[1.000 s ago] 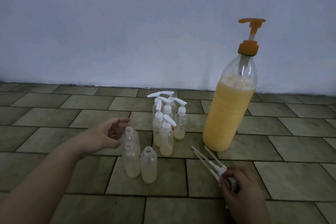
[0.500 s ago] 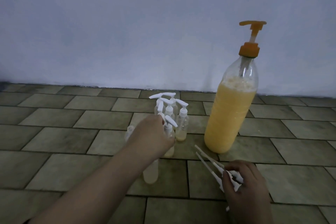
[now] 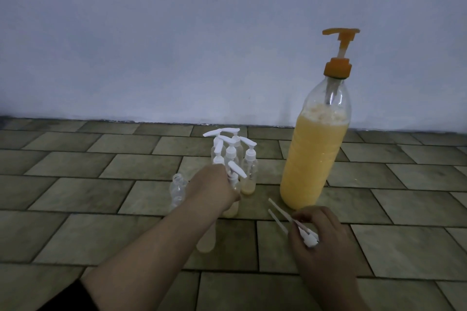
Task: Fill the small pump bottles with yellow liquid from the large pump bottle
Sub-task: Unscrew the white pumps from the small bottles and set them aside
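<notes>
Beside the unlabelled large pump bottle (image 3: 313, 159), right hand (image 3: 321, 240) pinching pump heads (image 3: 307, 236); left hand (image 3: 214, 188) grip hidden.

- The large pump bottle (image 3: 316, 156), right of centre, is clear plastic, filled pale yellow — its pump head (image 3: 339, 58) is orange.
- My small pump bottles (image 3: 233, 156) at mid-frame: clear, white pumps, yellowish at the bottom.
- Floor tiles (image 3: 101, 235) are olive-brown, laid brick-pattern.
- The wall (image 3: 177, 33) above is bluish-white.
</notes>
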`<state>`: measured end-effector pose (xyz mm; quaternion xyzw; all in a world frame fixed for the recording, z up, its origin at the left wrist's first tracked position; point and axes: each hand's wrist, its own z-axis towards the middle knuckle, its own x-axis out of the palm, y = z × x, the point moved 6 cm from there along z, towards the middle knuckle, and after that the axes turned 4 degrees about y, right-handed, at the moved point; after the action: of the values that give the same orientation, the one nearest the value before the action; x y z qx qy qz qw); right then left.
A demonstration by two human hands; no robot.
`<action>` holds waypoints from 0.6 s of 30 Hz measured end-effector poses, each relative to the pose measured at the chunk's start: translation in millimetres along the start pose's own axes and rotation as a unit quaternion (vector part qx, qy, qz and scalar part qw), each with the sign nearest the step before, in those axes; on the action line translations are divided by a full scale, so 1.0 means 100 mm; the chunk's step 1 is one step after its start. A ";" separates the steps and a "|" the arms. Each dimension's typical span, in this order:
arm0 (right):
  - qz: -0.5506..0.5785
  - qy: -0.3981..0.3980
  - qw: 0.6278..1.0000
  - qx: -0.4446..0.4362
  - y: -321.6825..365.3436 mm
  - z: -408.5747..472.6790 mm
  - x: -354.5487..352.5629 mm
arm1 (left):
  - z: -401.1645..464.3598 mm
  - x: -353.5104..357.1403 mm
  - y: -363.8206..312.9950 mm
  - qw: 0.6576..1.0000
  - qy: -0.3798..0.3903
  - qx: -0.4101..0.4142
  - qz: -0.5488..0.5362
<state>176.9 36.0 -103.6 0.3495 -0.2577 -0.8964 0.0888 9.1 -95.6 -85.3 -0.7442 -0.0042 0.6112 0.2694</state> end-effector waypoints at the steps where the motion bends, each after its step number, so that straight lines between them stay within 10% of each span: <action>1: 0.018 0.018 1.000 0.010 0.03 0.05 0.04 | -0.01 -0.01 -0.01 1.000 -0.006 0.004 0.003; 9: 0.178 0.230 0.948 0.132 0.40 0.64 0.41 | -0.23 -0.27 -0.12 0.997 -0.044 0.053 -0.032; 18: 0.136 0.220 0.966 0.020 0.81 0.98 0.14 | -0.47 -0.55 -0.22 0.971 -0.050 0.158 -0.170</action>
<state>98.9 1.6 -8.2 0.5016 -0.2947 -0.7714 0.2579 45.4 -114.0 -21.5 -0.6488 -0.0475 0.5859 0.4833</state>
